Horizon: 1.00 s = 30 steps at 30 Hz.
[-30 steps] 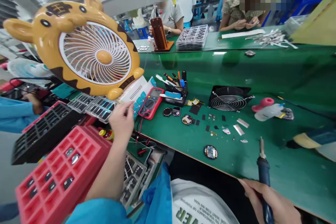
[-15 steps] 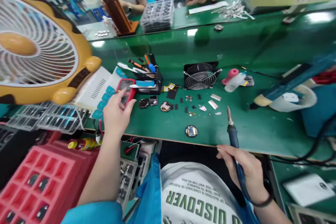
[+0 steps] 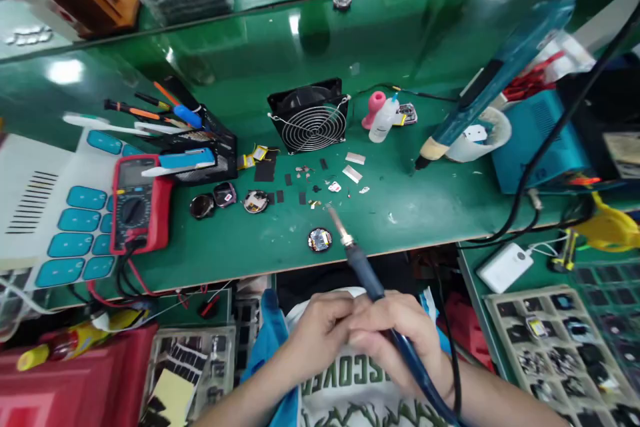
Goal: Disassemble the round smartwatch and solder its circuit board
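Note:
My right hand (image 3: pixel 400 330) is closed around the dark blue handle of a soldering iron (image 3: pixel 365 270), whose metal tip points up and left over the green bench. Against it, at the bench's front edge, my left hand (image 3: pixel 323 323) has its fingers bent together; whatever may be between them is hidden. Just beyond the iron's tip lies a round watch-like part (image 3: pixel 319 239). Another opened round part (image 3: pixel 255 201) and two dark cases sit to its left, with small loose pieces (image 3: pixel 315 188) behind.
A red multimeter (image 3: pixel 135 203) and a mesh pen holder (image 3: pixel 220 147) stand left. A black fan (image 3: pixel 313 120) is at the back, a clear bottle (image 3: pixel 384 121) beside it. A blue tool (image 3: pixel 480 100) slants over a white cup (image 3: pixel 493 140) at right.
My left hand has left the red multimeter and come to my right hand in front of me. The iron now tilts left. The view has shifted closer and to the right.

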Tool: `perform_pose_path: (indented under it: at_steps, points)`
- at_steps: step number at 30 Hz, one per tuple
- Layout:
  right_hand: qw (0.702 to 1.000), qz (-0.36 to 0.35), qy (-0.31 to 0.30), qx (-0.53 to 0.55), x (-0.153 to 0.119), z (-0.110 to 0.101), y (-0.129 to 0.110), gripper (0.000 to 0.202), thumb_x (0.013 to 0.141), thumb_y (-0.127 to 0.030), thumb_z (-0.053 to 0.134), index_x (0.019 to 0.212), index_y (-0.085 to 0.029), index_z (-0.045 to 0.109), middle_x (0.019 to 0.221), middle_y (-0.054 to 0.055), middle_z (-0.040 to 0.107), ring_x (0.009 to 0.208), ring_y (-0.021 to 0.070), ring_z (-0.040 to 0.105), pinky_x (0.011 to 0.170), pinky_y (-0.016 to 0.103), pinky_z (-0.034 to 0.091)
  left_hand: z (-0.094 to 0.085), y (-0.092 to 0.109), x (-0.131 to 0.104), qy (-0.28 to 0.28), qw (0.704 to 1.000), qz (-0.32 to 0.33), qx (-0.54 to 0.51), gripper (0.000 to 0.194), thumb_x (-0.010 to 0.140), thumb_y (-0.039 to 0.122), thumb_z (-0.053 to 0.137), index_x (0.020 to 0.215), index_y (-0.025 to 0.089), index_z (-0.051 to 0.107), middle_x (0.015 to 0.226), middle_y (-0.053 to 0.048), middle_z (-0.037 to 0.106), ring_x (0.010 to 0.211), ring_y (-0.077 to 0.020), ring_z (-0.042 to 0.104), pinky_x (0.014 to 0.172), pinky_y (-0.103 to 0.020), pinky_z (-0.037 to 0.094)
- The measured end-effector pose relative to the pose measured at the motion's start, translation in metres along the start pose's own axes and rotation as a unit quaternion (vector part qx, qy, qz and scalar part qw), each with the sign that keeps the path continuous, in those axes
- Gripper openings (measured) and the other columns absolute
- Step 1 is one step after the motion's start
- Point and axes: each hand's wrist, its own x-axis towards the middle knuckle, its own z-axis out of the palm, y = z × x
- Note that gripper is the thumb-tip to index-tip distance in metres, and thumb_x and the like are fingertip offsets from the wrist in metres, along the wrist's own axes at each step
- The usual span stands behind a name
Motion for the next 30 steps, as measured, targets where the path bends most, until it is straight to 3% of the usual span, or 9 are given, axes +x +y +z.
perform_pose_path:
  at_steps: [3, 7, 10, 15, 20, 22, 26, 28, 30]
  points:
    - [0.991, -0.010, 0.026, -0.132, -0.020, -0.007, 0.020, 0.007, 0.102, -0.018, 0.061, 0.096, -0.020, 0.063, 0.076, 0.001, 0.071, 0.065, 0.0138, 0.068, 0.062, 0.024, 0.056, -0.003, 0.003, -0.004, 0.044, 0.998, 0.014, 0.031, 0.020, 0.104, 0.023, 0.052, 0.104, 0.018, 0.071, 0.099, -0.006, 0.076, 0.089, -0.0165, 0.074, 0.077, -0.027, 0.063]
    - [0.973, -0.052, -0.034, -0.223, -0.043, -0.016, 0.040, 0.015, 0.105, -0.015, 0.049, 0.102, -0.017, 0.063, 0.083, 0.005, 0.070, 0.072, 0.0162, 0.066, 0.064, 0.028, 0.053, -0.023, 0.018, -0.012, 0.062, 0.976, 0.198, 0.066, 0.018, 0.102, 0.018, 0.056, 0.115, 0.019, 0.069, 0.112, -0.002, 0.078, 0.119, -0.0146, 0.068, 0.107, -0.026, 0.056]
    - [0.971, -0.061, -0.066, -0.223, -0.046, -0.021, 0.039, 0.024, 0.109, -0.017, 0.040, 0.098, -0.018, 0.062, 0.078, 0.003, 0.066, 0.069, 0.0159, 0.064, 0.062, 0.028, 0.049, -0.036, 0.016, -0.007, 0.030, 0.969, 0.192, 0.150, 0.026, 0.102, 0.014, 0.053, 0.125, 0.012, 0.066, 0.129, -0.007, 0.073, 0.135, -0.0188, 0.059, 0.115, -0.031, 0.053]
    - [0.964, -0.050, -0.082, -0.247, -0.036, -0.028, 0.029, 0.013, 0.106, -0.016, 0.051, 0.107, -0.016, 0.063, 0.075, 0.001, 0.064, 0.064, 0.0133, 0.060, 0.060, 0.027, 0.045, -0.055, 0.005, 0.004, 0.027, 0.964, 0.100, 0.244, 0.024, 0.100, 0.012, 0.054, 0.121, 0.011, 0.067, 0.115, -0.011, 0.073, 0.114, -0.0236, 0.067, 0.097, -0.037, 0.062]
    - [0.976, -0.071, -0.109, -0.174, -0.020, -0.022, 0.030, 0.018, 0.106, -0.022, 0.056, 0.089, -0.018, 0.062, 0.066, -0.002, 0.058, 0.057, 0.0115, 0.053, 0.055, 0.027, 0.037, -0.067, 0.009, 0.003, -0.041, 0.997, 0.046, 0.036, 0.024, 0.104, 0.016, 0.049, 0.104, 0.021, 0.072, 0.087, -0.001, 0.069, 0.077, -0.0108, 0.065, 0.067, -0.019, 0.055]
    - [0.979, -0.063, -0.089, -0.175, -0.010, -0.020, 0.038, 0.023, 0.105, -0.028, 0.058, 0.084, -0.019, 0.059, 0.067, -0.001, 0.061, 0.058, 0.0123, 0.056, 0.056, 0.027, 0.042, -0.074, 0.001, 0.000, 0.016, 0.999, -0.033, -0.002, 0.021, 0.102, 0.020, 0.055, 0.100, 0.024, 0.076, 0.087, 0.000, 0.070, 0.077, -0.0101, 0.067, 0.068, -0.019, 0.053]
    - [0.972, -0.065, -0.041, -0.223, 0.018, -0.013, 0.059, 0.010, 0.103, -0.030, 0.060, 0.101, -0.020, 0.063, 0.105, 0.012, 0.077, 0.090, 0.0221, 0.069, 0.077, 0.034, 0.058, -0.083, -0.028, -0.002, 0.238, 0.955, -0.178, -0.010, 0.011, 0.091, 0.032, 0.073, 0.085, 0.024, 0.078, 0.083, -0.001, 0.067, 0.074, -0.0132, 0.065, 0.061, -0.022, 0.050]
    - [0.965, -0.079, -0.054, -0.243, 0.027, -0.006, 0.066, 0.008, 0.102, -0.027, 0.060, 0.105, -0.020, 0.064, 0.115, 0.015, 0.076, 0.094, 0.0245, 0.068, 0.081, 0.039, 0.059, -0.079, -0.038, 0.003, 0.283, 0.942, -0.178, 0.015, 0.013, 0.088, 0.035, 0.076, 0.082, 0.023, 0.078, 0.082, -0.001, 0.065, 0.076, -0.0148, 0.064, 0.064, -0.025, 0.051]
    - [0.960, -0.090, -0.071, -0.255, 0.031, -0.001, 0.068, 0.008, 0.102, -0.025, 0.060, 0.103, -0.019, 0.064, 0.114, 0.015, 0.077, 0.086, 0.0240, 0.065, 0.077, 0.039, 0.058, -0.071, -0.042, 0.010, 0.273, 0.951, -0.135, 0.048, 0.011, 0.090, 0.031, 0.073, 0.082, 0.024, 0.077, 0.084, -0.001, 0.066, 0.080, -0.0156, 0.065, 0.074, -0.028, 0.054]
